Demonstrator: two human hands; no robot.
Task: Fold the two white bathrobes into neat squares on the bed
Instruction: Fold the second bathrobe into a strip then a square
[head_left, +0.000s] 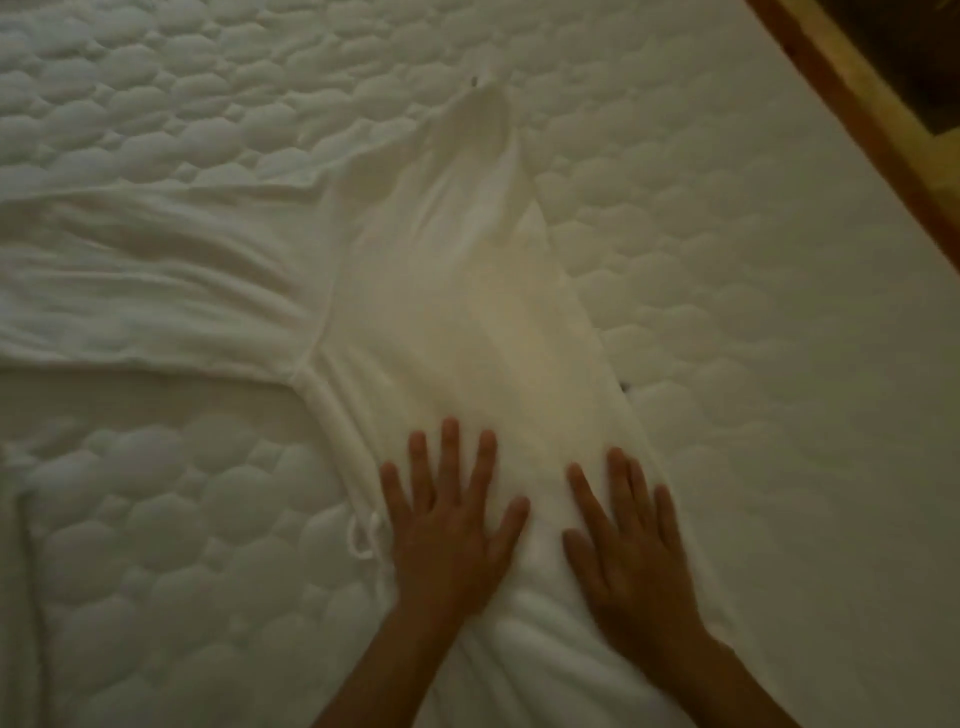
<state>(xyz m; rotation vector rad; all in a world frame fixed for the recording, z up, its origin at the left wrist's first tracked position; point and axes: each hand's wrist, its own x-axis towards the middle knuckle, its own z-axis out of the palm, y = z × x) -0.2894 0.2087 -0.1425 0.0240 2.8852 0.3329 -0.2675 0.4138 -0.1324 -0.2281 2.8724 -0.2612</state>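
A white bathrobe (447, 291) lies spread on the quilted white bed (753, 338), its body running from the near edge toward the far middle. One sleeve (145, 280) stretches out flat to the left. My left hand (449, 525) rests palm down on the robe's near part, fingers spread. My right hand (628, 540) lies flat beside it to the right, fingers apart, also pressing on the cloth. Neither hand grips anything. A thin belt loop (361, 538) hangs at the robe's left edge. I see only one robe.
A wooden frame edge (857, 109) runs diagonally across the top right corner, past the bed's right side. A fold of white fabric (26, 519) shows at the far left edge. Quilted mattress surface surrounds the robe on all sides.
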